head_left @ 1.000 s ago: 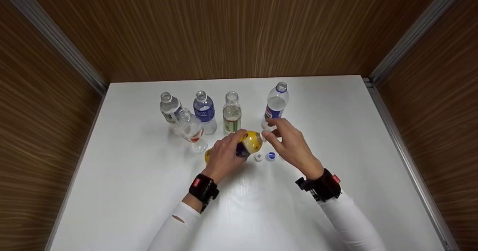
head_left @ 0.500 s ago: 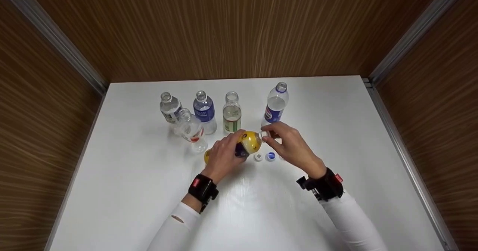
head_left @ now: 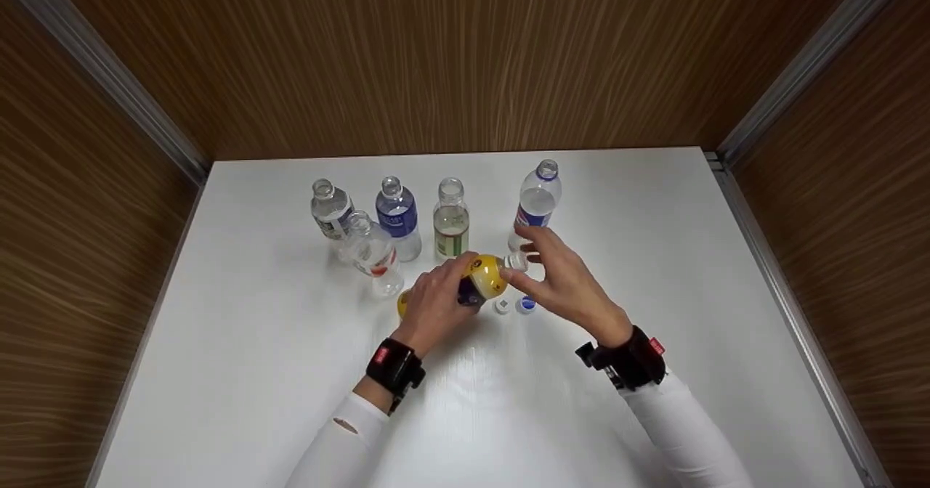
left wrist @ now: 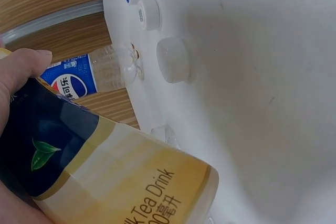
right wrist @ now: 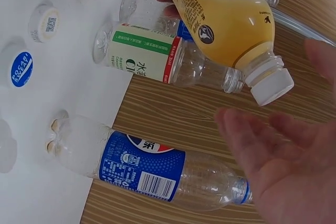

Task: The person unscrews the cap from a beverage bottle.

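Observation:
My left hand (head_left: 436,295) grips a yellow and dark-blue milk tea bottle (head_left: 485,276) round its middle and holds it tilted, neck to the right. On its neck sits a white cap (right wrist: 272,86); a strip of clear neck shows below it in the right wrist view. My right hand (head_left: 574,285) is beside the cap with thumb and fingers spread apart, holding nothing. In the left wrist view the bottle's lower part (left wrist: 126,171) shows its "Milk Tea Drink" lettering. Under the hands lie a white cap (head_left: 503,306) and a blue-topped cap (head_left: 527,303).
Behind my hands stand uncapped bottles: a Pepsi-labelled one (head_left: 538,201), a green-labelled one (head_left: 452,219), a blue-labelled one (head_left: 397,216), and two clear ones at left, the nearer one (head_left: 372,248) overlapping the other (head_left: 330,208). Another white cap (left wrist: 173,60) lies on the white table (head_left: 276,357).
Half a second ago my right thumb and fingers pinched the white cap; now they have spread off it. The left hand and the milk tea bottle have stayed in place.

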Motion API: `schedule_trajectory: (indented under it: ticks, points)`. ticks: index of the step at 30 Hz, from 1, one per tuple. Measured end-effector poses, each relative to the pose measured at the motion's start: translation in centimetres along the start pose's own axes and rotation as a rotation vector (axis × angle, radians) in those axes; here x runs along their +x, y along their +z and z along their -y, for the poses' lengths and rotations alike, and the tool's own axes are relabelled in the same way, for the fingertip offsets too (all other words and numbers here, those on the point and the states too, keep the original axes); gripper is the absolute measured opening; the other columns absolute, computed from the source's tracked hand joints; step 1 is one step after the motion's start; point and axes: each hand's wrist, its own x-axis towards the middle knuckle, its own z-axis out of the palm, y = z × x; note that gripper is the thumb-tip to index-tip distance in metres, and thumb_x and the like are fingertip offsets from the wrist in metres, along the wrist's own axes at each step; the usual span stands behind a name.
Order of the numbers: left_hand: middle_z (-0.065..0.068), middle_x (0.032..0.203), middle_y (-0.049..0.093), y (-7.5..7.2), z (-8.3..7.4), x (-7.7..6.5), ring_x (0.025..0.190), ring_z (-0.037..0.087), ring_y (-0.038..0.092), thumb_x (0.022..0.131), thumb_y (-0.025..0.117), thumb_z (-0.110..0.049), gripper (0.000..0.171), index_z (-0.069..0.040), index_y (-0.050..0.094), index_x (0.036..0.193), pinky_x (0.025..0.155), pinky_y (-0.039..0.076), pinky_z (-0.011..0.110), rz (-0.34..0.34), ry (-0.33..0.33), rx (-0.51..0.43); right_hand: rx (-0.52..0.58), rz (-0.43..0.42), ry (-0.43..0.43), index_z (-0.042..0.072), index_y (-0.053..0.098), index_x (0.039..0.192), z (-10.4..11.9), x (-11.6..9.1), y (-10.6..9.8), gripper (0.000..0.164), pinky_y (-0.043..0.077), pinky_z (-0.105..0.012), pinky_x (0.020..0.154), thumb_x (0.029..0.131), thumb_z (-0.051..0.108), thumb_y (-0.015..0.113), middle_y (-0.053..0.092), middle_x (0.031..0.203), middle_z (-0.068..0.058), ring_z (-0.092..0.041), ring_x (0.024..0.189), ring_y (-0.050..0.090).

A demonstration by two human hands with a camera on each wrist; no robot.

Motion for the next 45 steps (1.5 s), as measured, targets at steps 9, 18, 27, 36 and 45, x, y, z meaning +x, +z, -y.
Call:
schedule_trajectory:
  ticks: [9, 18, 27, 36, 45]
  points:
    - [0.01, 0.125, 0.067, 0.1, -0.1, 0.1, 0.109, 0.028, 0.066, 0.079, 0.09, -0.02, 0.079, -0.019, 0.048, 0.146, 0.094, 0.051, 0.05, 0.011, -0.006, 0.005, -0.109, -0.047, 0.124, 0.0, 0.067, 0.127, 0.3, 0.0, 0.5, 0.046, 0.056, -0.034, 0.06, 0.105, 0.04, 0.06, 0.074, 0.09, -0.008, -0.017, 0.07, 0.068]
    - [0.01, 0.131, 0.066, 0.1, -0.2, -0.1, 0.116, 0.028, 0.065, 0.081, 0.09, -0.021, 0.081, -0.017, 0.046, 0.149, 0.099, 0.05, 0.05, 0.031, -0.025, -0.009, -0.081, -0.013, -0.002, 0.001, 0.068, 0.121, 0.1, -0.1, 0.1, 0.029, 0.052, -0.028, 0.064, 0.101, 0.021, 0.07, 0.065, 0.091, -0.003, -0.013, 0.075, 0.057]
    - [0.01, 0.133, 0.065, 0.2, 0.0, -0.2, 0.116, 0.029, 0.065, 0.081, 0.089, -0.023, 0.081, -0.017, 0.046, 0.15, 0.099, 0.05, 0.051, 0.03, -0.035, 0.0, -0.002, 0.061, -0.081, 0.006, 0.066, 0.127, -0.2, -0.2, -0.4, 0.031, 0.058, -0.039, 0.093, 0.097, 0.013, 0.073, 0.07, 0.121, -0.006, -0.017, 0.103, 0.066]
    - [0.01, 0.134, 0.065, 0.0, -0.3, -0.1, 0.117, 0.028, 0.064, 0.083, 0.088, -0.025, 0.08, -0.017, 0.045, 0.15, 0.101, 0.048, 0.051, 0.046, -0.051, -0.017, -0.048, -0.002, 0.09, 0.002, 0.053, 0.145, 0.3, -0.1, -0.1, 0.061, 0.058, -0.045, 0.092, 0.1, 0.041, 0.068, 0.067, 0.13, -0.017, -0.028, 0.108, 0.071]
    - [0.011, 0.134, 0.064, 0.1, -0.4, 0.0, 0.119, 0.029, 0.063, 0.081, 0.09, -0.022, 0.083, -0.017, 0.045, 0.151, 0.102, 0.048, 0.052, 0.056, -0.058, -0.017, -0.112, -0.056, 0.126, -0.001, 0.072, 0.11, 0.4, -0.1, 0.0, 0.037, 0.058, -0.031, 0.062, 0.099, 0.035, 0.071, 0.074, 0.085, -0.005, -0.013, 0.069, 0.067]
